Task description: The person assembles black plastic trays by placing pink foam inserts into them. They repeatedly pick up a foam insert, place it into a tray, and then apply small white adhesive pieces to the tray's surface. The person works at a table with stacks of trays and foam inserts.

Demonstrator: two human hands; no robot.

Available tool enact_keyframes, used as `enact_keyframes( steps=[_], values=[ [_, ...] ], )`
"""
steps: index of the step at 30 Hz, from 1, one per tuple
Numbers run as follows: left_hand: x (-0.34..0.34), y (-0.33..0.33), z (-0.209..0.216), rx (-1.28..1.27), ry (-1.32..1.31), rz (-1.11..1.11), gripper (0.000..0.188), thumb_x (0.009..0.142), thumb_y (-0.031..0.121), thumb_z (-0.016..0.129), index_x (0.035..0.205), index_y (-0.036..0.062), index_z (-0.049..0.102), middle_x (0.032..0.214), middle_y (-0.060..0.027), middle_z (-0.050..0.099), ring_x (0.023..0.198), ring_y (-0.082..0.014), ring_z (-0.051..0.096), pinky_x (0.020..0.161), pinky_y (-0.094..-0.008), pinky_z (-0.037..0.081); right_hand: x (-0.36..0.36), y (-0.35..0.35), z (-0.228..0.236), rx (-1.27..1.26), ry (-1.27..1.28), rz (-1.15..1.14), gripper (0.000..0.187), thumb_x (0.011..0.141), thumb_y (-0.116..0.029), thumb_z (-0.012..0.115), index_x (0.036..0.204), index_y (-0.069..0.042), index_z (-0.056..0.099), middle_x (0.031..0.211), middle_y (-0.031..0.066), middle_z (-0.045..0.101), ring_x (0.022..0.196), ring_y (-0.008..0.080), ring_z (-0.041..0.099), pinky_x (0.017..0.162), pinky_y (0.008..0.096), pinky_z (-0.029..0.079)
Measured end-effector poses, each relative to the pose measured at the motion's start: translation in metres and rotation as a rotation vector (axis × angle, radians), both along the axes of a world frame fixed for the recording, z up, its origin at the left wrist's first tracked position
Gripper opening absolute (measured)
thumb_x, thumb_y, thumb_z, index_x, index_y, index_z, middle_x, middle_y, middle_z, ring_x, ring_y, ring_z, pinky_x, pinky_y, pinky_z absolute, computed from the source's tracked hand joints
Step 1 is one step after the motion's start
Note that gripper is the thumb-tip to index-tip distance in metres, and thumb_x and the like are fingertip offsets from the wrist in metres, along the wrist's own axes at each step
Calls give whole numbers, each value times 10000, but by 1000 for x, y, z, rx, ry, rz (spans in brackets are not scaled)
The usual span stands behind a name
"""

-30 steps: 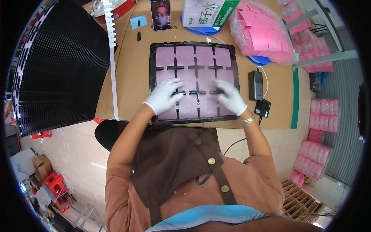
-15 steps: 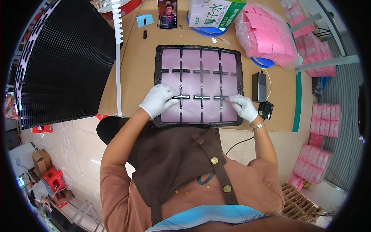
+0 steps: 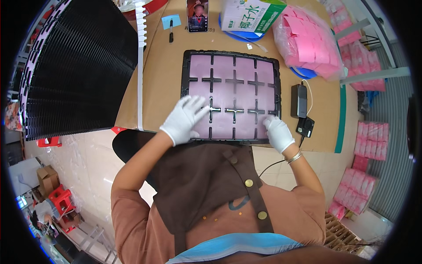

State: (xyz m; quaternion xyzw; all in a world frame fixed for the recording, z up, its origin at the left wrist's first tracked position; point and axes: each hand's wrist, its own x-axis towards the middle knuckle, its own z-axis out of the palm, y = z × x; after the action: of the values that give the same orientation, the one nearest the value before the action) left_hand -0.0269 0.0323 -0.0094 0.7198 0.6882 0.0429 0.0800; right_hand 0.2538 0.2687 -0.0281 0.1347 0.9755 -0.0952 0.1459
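A black plastic tray (image 3: 186,66) lies flat on the cardboard-covered table in front of me, its cells filled with pink-purple sheets (image 3: 223,91) between black cross-shaped ridges. My left hand (image 3: 184,118), white-gloved, rests over the tray's left near part with fingers spread. At the right near corner is my right hand (image 3: 278,134), also white-gloved. Its fingers are bent together against the last pink piece and the rim; anything between the fingertips is hidden.
To the left rises a tall stack of black trays (image 3: 79,70). Behind the tray stand a phone (image 3: 197,16), a pen (image 3: 171,31) by a blue note (image 3: 171,21), and a carton (image 3: 250,15). Bagged pink pieces (image 3: 307,42) and a black power bank (image 3: 299,101) sit on the right.
My left hand has opened from a bent grip to spread fingers. My right hand has shifted slightly nearer to me, toward the corner. The whole view has slid slightly.
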Motion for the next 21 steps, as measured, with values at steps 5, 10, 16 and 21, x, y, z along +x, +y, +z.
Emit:
enact_keyframes(
  steps=[5,10,16,21],
  values=[
    [36,-45,-37,-131,74,-60,639,843,340,620,1355,10,429,1410,-180,426,1340,-262,378,1132,-391,246,35,-33,5,-27,-8,93,733,780,-338,693,1326,74,427,1405,289,388,1324,403,371,1095,445,307],
    [43,-36,-42,-46,-11,-28,640,838,356,623,1341,8,435,1406,-183,426,1337,-272,375,1102,-384,305,32,-53,7,20,-30,82,877,777,-476,678,1358,107,377,1432,310,345,1367,406,316,1134,451,237],
    [61,-52,-41,-192,87,249,665,809,360,664,1318,-7,444,1390,-193,452,1316,-316,403,1075,-411,338,28,-50,24,102,-181,-100,906,754,-524,688,1332,112,397,1418,307,364,1356,390,336,1132,450,239],
    [78,-5,-60,103,-67,-54,598,836,372,628,1291,12,485,1377,-169,475,1284,-288,448,1086,-412,322,-14,-82,26,-20,-97,236,857,655,-158,698,1391,82,328,1438,263,368,1358,366,346,1138,435,255]
  ],
)
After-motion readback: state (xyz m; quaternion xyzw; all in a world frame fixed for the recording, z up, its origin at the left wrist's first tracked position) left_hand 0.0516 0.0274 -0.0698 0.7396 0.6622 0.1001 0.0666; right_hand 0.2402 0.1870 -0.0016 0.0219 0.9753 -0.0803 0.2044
